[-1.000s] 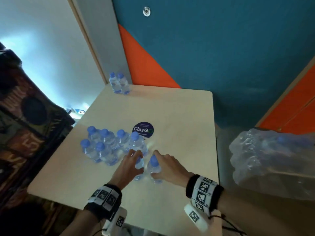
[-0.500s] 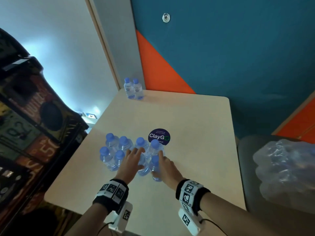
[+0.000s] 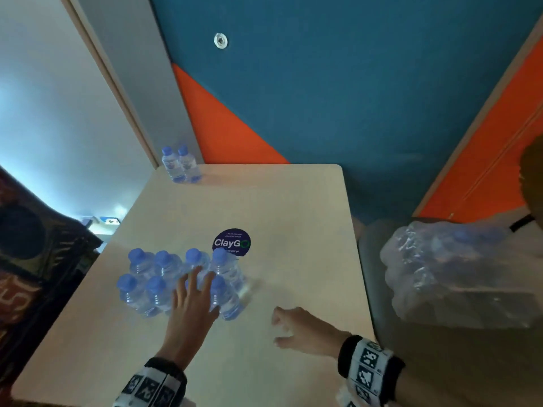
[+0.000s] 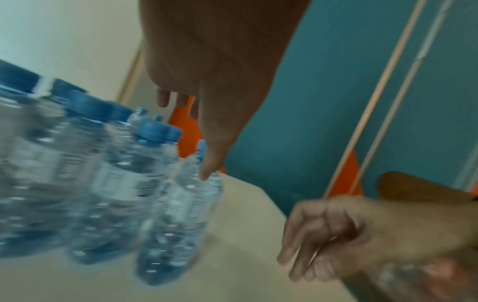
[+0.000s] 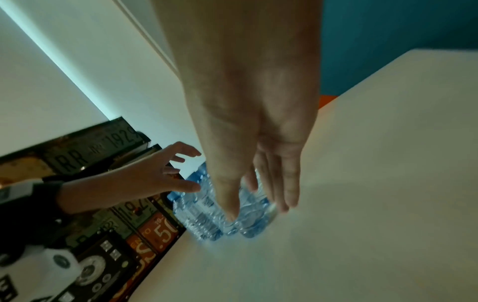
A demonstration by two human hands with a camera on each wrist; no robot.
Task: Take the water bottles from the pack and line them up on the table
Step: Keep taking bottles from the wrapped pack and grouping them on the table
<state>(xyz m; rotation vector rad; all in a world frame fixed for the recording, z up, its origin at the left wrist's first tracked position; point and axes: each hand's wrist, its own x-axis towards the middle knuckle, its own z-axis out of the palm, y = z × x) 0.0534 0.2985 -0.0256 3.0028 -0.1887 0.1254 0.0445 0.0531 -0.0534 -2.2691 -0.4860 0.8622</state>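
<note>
Several clear water bottles [image 3: 164, 277] with blue caps stand close together in two rows on the left half of the pale table [image 3: 288, 218]. My left hand [image 3: 202, 292] lies over the front row with spread, straight fingers, and its thumb touches a bottle [image 4: 181, 204]. To the right of the cluster my right hand [image 3: 279, 327] hovers above the table, fingers loosely curled and holding nothing. The crumpled plastic pack [image 3: 458, 271] sits off the table's right side with more bottles dimly visible inside. Two more bottles [image 3: 180, 164] stand at the far left corner.
A round dark ClayGo sticker [image 3: 231, 242] marks the table just behind the cluster. The pack rests on a grey seat [image 3: 440, 362] at the right. Dark decorated panelling [image 3: 35, 259] runs along the table's left edge. A teal and orange wall stands behind.
My right hand has let go of the front bottle and pulled back to the right. My left hand stays on the cluster, whose front row has closed up against the others.
</note>
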